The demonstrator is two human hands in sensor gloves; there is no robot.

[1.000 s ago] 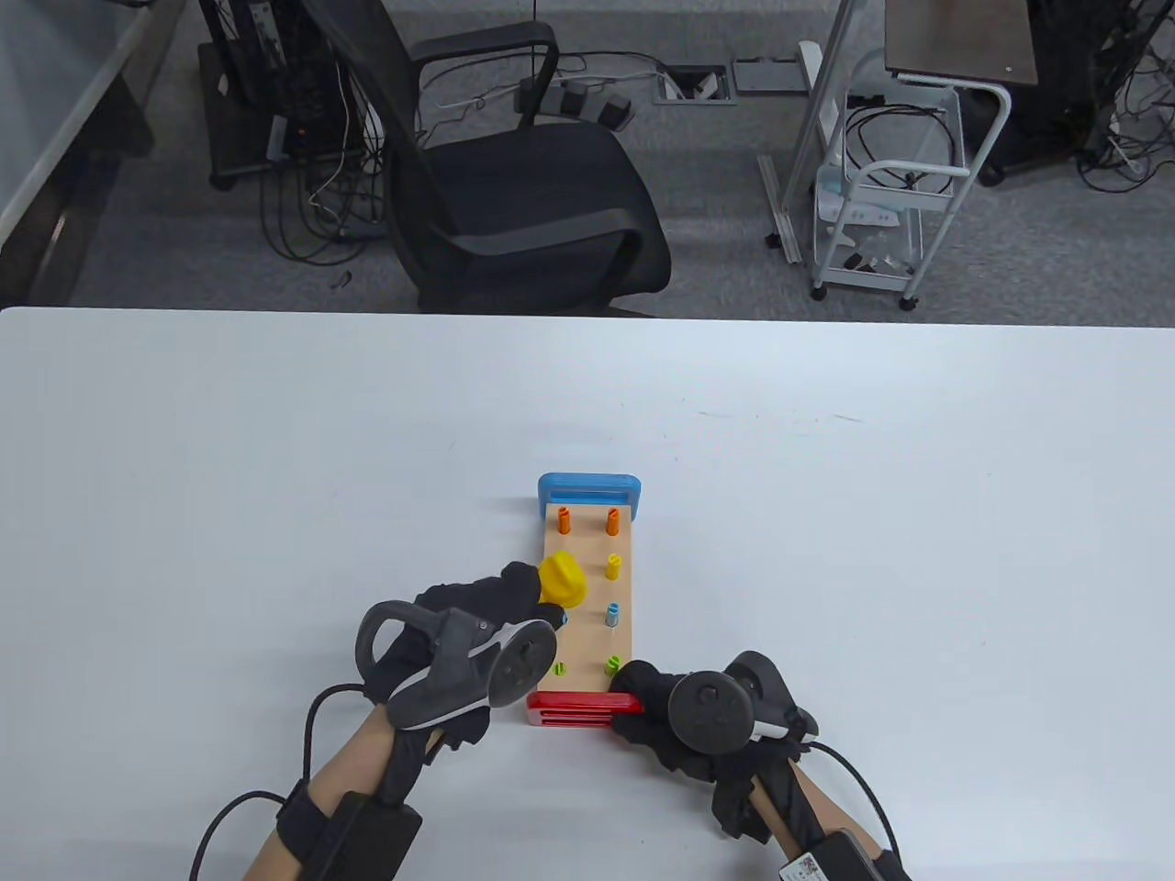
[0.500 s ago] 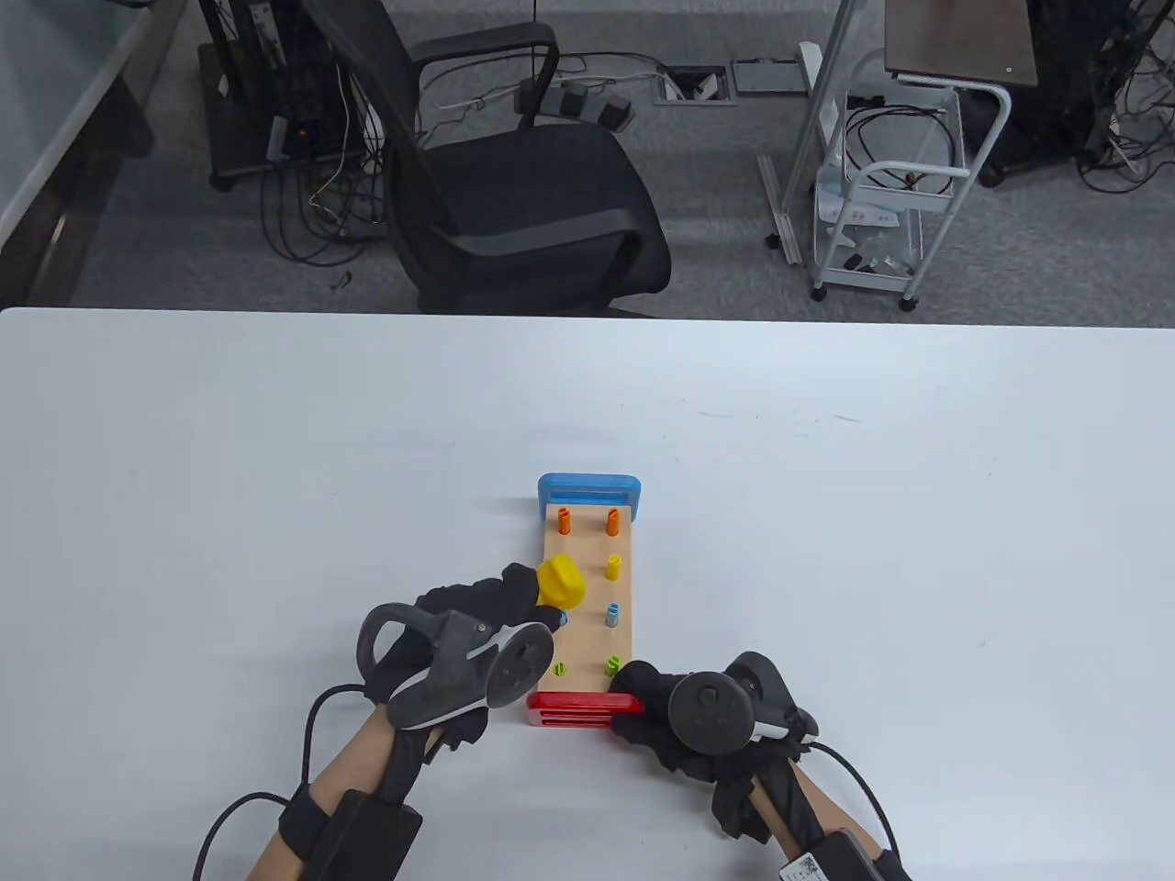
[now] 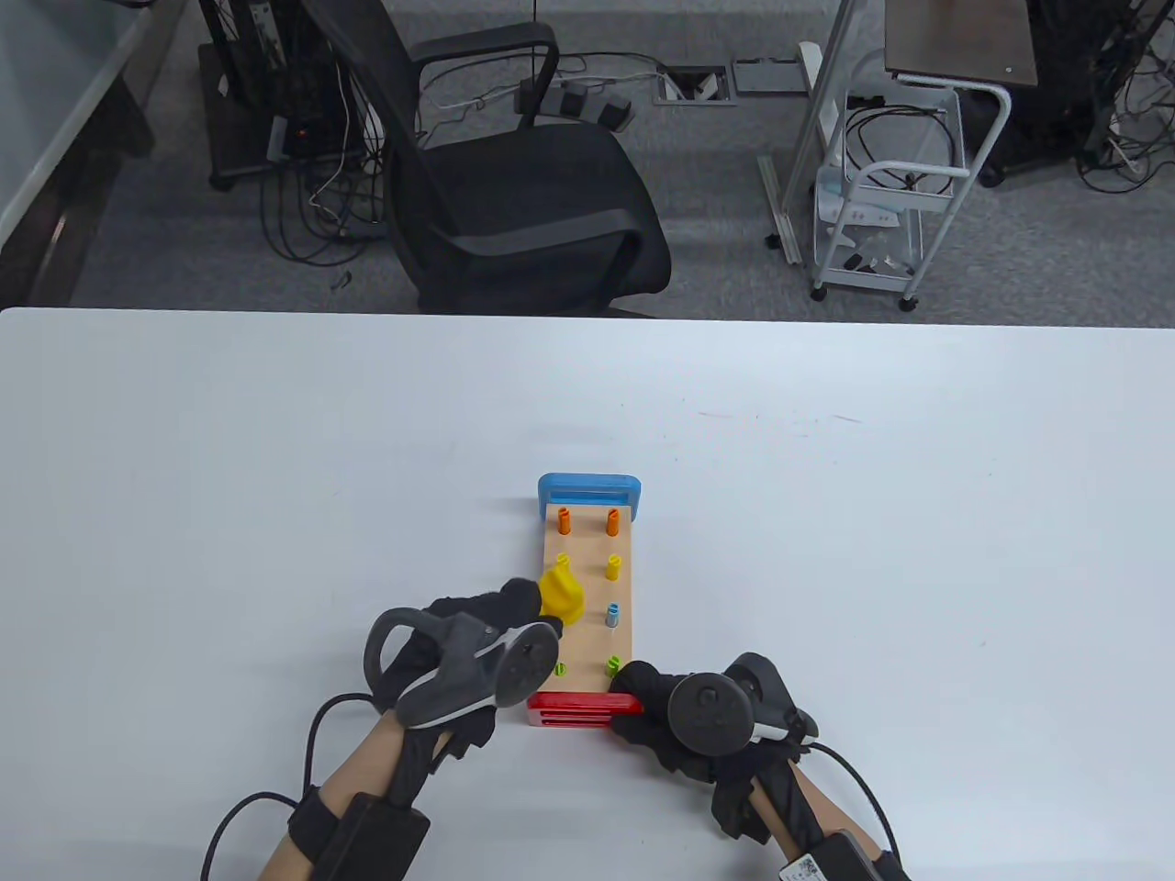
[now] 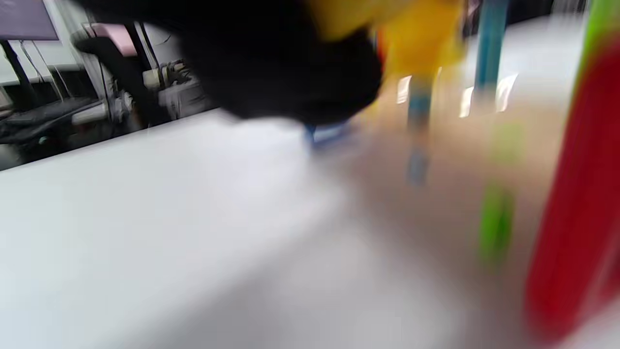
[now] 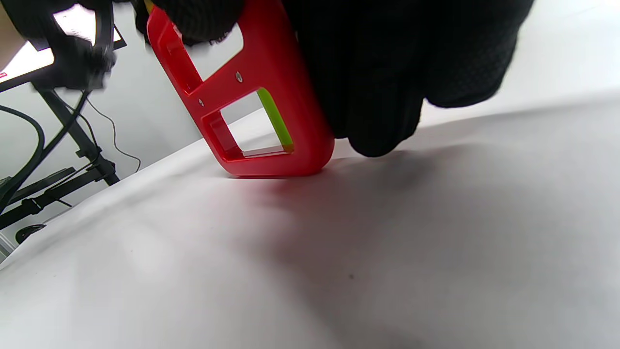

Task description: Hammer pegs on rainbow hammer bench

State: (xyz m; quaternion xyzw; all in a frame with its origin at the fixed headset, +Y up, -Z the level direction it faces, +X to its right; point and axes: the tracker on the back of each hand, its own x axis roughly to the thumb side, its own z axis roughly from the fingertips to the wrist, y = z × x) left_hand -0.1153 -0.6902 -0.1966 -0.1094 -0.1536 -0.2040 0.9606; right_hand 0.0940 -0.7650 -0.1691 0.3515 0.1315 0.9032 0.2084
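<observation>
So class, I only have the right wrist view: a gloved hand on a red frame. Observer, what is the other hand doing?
Observer: The left hand holds a yellow hammer over the left row of the bench.
Operator: Which pegs stand tall?
Observer: The right orange peg, by the blue end, stands tall.
Operator: And the green ones?
Observer: The left green peg sits nearly flush; the right green peg stands higher.

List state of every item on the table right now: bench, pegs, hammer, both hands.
Wooden peg bench with blue and red ends: flat on the table.
Orange pegs: both standing proud.
Yellow pegs: both standing proud.
Right blue peg: standing proud.
Green pegs: left one near flush, right one slightly raised.
Yellow hammer: gripped, head over the left blue peg spot.
Left hand: holds the hammer.
Right hand: grips the red end, steadying.
</observation>
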